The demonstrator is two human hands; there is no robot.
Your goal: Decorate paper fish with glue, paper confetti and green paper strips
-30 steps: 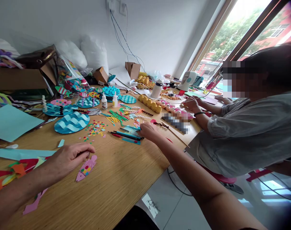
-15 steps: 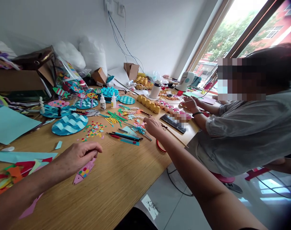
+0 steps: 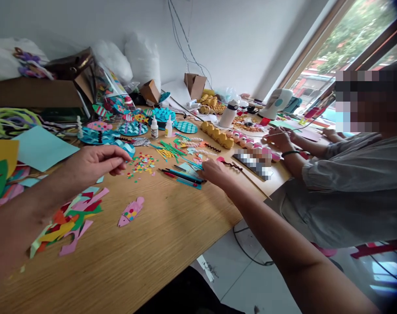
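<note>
Apparently the step in hand was a reach among the tools, while the pink paper fish (image 3: 131, 212), dotted with colour, lay flat and untouched on the near part of the table (image 3: 172, 244). Left of it were paper scraps (image 3: 63, 231). Farther off, the left hand (image 3: 103, 162) had loosely bent fingers just left of the paper dots (image 3: 142, 165); whether they pinched anything tiny, I couldn't tell. To the right, the right hand (image 3: 214, 172) covered the right end of the pens (image 3: 182, 176), fingertips hidden, their grip unclear. Picking out one probably called for a narrow pinch, sparing its neighbours.
</note>
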